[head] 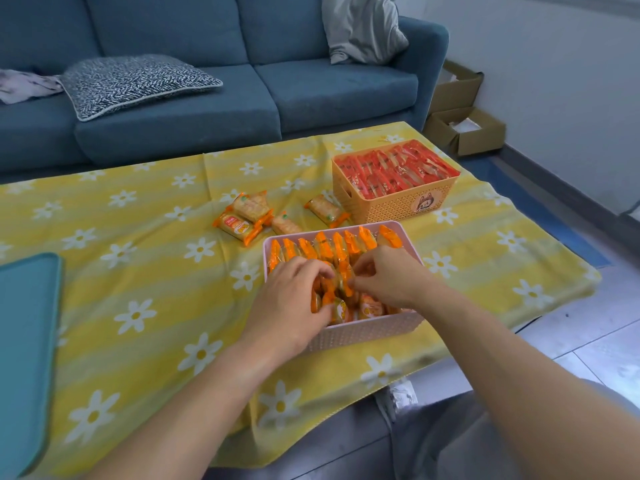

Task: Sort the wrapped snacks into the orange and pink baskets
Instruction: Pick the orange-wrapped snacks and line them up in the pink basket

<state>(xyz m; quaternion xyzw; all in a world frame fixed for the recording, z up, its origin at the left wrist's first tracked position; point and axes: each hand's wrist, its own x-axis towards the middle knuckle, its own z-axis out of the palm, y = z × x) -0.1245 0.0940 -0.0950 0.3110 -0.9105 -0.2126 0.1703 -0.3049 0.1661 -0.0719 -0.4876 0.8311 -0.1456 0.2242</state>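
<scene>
The pink basket [363, 332] sits near the table's front edge, packed with rows of orange-wrapped snacks [332, 245]. Both my hands are inside it. My left hand [291, 303] curls its fingers round orange packets at the basket's left middle. My right hand [388, 275] pinches the edge of an orange packet [346, 282] in the centre. Behind it, the orange basket [398, 202] is full of red-wrapped snacks [398, 168]. Several loose orange-wrapped snacks [247, 216] lie on the cloth left of the orange basket, and one more packet [327, 210] lies against it.
A yellow daisy-print cloth [138, 271] covers the table. A teal tray [24, 358] lies at the left edge. A blue sofa [207, 98] with cushions stands behind. Cardboard boxes [464, 129] sit on the floor at the right.
</scene>
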